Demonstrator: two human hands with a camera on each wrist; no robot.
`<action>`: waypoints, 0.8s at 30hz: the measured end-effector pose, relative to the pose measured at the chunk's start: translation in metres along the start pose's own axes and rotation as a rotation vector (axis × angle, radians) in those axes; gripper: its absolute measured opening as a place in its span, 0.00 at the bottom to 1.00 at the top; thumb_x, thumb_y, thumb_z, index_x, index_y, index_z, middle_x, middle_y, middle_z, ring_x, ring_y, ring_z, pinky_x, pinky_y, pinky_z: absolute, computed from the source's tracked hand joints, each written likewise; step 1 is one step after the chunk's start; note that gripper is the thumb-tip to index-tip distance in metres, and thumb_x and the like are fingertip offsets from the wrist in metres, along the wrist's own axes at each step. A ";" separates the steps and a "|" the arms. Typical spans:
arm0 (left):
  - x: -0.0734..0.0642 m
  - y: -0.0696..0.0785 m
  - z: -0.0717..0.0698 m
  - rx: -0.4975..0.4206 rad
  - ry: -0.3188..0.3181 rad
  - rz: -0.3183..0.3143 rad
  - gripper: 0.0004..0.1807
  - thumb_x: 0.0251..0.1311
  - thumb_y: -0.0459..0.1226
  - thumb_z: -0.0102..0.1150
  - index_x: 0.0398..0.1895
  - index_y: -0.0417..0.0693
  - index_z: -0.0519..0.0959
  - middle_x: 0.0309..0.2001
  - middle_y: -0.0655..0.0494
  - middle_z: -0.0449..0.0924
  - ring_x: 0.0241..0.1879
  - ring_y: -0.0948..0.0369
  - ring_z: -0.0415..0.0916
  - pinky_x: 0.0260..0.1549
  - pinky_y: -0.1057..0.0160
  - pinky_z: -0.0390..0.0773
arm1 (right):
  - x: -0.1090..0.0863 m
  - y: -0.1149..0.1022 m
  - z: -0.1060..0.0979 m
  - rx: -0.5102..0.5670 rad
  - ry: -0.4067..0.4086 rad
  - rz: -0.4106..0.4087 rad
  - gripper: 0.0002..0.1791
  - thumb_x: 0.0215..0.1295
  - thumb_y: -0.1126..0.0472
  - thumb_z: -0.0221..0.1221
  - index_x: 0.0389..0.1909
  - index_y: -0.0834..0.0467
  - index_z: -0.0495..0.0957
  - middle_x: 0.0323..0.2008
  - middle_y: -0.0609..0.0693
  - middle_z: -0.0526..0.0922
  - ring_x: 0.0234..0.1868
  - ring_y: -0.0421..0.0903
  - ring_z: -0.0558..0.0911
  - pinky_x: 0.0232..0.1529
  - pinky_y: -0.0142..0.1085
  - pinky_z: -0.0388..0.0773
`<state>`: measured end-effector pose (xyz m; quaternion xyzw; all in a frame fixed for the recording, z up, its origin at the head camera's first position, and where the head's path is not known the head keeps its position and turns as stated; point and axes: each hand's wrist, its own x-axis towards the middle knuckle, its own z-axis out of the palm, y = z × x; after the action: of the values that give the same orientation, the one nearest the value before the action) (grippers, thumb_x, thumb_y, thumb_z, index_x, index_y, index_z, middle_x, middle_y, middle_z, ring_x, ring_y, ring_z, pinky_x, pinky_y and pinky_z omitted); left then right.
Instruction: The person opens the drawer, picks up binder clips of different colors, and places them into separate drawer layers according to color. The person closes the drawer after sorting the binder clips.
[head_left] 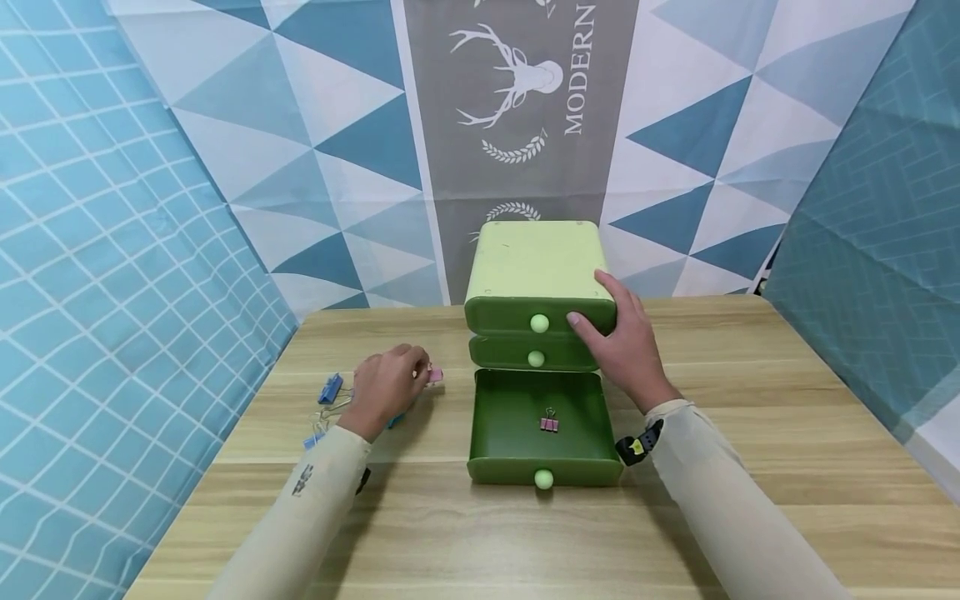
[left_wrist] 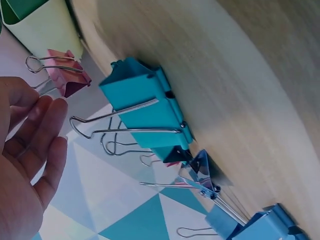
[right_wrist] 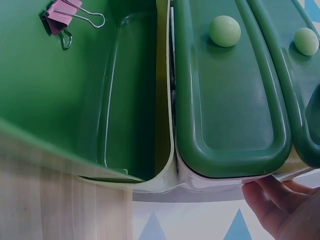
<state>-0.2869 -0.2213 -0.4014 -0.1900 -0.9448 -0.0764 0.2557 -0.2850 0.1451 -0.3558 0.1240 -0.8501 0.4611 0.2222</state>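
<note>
My left hand [head_left: 384,387] pinches a pink binder clip [left_wrist: 69,75] by its wire handle, left of the small green drawer cabinet [head_left: 536,260]. Just beyond the fingers in the left wrist view stands a large teal binder clip [left_wrist: 145,105]. My right hand [head_left: 632,350] grips the cabinet's upper right corner, thumb at the front of the top drawer and a finger on the upper edge. The bottom drawer [head_left: 498,425] is pulled out, and another pink binder clip [head_left: 549,424] lies inside it. The two drawers above are closed.
Blue binder clips [head_left: 330,389] and others with silver handles lie on the wooden table [head_left: 480,542] by my left forearm. A patterned cloth [head_left: 352,125] hangs behind the cabinet, and blue cloths flank the table on both sides.
</note>
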 end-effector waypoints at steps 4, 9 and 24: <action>0.002 0.005 -0.002 -0.035 0.000 0.031 0.03 0.61 0.35 0.64 0.34 0.52 0.86 0.29 0.59 0.79 0.20 0.62 0.70 0.17 0.60 0.69 | 0.001 -0.001 -0.001 0.003 -0.003 0.003 0.40 0.66 0.37 0.60 0.77 0.33 0.55 0.74 0.53 0.59 0.70 0.58 0.64 0.60 0.66 0.65; 0.002 0.013 -0.007 -0.090 -0.005 0.041 0.02 0.60 0.35 0.66 0.34 0.52 0.86 0.30 0.61 0.80 0.23 0.64 0.74 0.19 0.62 0.72 | 0.001 -0.002 -0.001 0.003 0.000 -0.003 0.41 0.66 0.36 0.60 0.77 0.34 0.56 0.73 0.53 0.60 0.70 0.58 0.64 0.60 0.66 0.64; 0.001 0.044 -0.026 -0.074 0.035 0.180 0.02 0.60 0.36 0.65 0.30 0.52 0.83 0.27 0.60 0.79 0.20 0.66 0.68 0.15 0.67 0.66 | -0.001 -0.001 -0.001 0.010 -0.004 0.002 0.40 0.66 0.36 0.60 0.77 0.33 0.55 0.73 0.53 0.59 0.69 0.59 0.65 0.59 0.65 0.66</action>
<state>-0.2585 -0.1864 -0.3765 -0.2822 -0.9158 -0.0914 0.2706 -0.2831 0.1454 -0.3550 0.1252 -0.8483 0.4654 0.2195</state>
